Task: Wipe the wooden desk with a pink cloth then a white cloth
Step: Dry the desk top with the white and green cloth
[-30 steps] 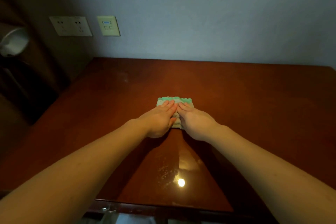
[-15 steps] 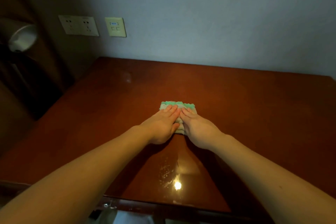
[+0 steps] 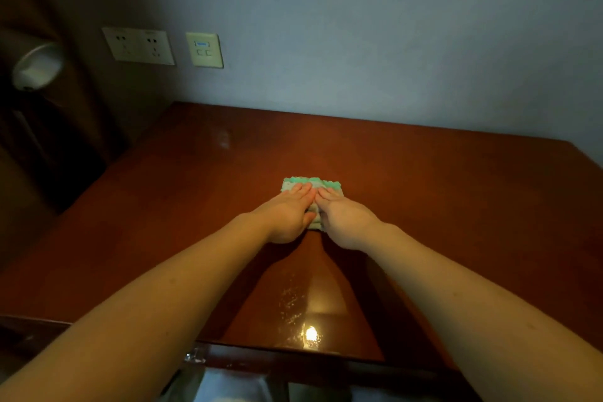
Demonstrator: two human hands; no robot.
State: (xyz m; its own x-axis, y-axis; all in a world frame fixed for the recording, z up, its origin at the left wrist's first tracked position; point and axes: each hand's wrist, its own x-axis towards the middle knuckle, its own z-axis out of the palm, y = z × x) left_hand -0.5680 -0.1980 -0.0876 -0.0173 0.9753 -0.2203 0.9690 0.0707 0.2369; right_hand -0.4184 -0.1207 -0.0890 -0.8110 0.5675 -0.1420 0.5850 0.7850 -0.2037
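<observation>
surface [image 3: 440, 206]: reddish-brown wooden desk top, glossy, far edge set against a grey wall [image 3: 391, 42].
cloth [image 3: 311, 180]: folded, pale with a green scalloped border; lying flat, roughly central on the surface.
left hand [image 3: 287, 217]: palm down, fingers straight and close together, pressed flat on the left half of the cloth; nothing gripped.
right hand [image 3: 346, 222]: palm down, fingers straight, pressed flat on the right half of the cloth; nothing gripped; fingertips just beside those of the left hand.
coverage: most of the cloth hidden under both hands; far border and a narrow strip between the thumbs exposed.
forearms [image 3: 163, 303]: bare, reaching forward from the near edge, converging on the cloth.
finish: bright light spot [image 3: 310, 333] reflected close to the near edge; pale specks [image 3: 290, 303] and streaks just beyond it.
wall fittings: double socket plate [image 3: 138, 46] at upper left, cream switch plate [image 3: 204, 49] just to its right.
left margin: round pale lamp-like object [image 3: 37, 65] in deep shadow; detail not discernible.
</observation>
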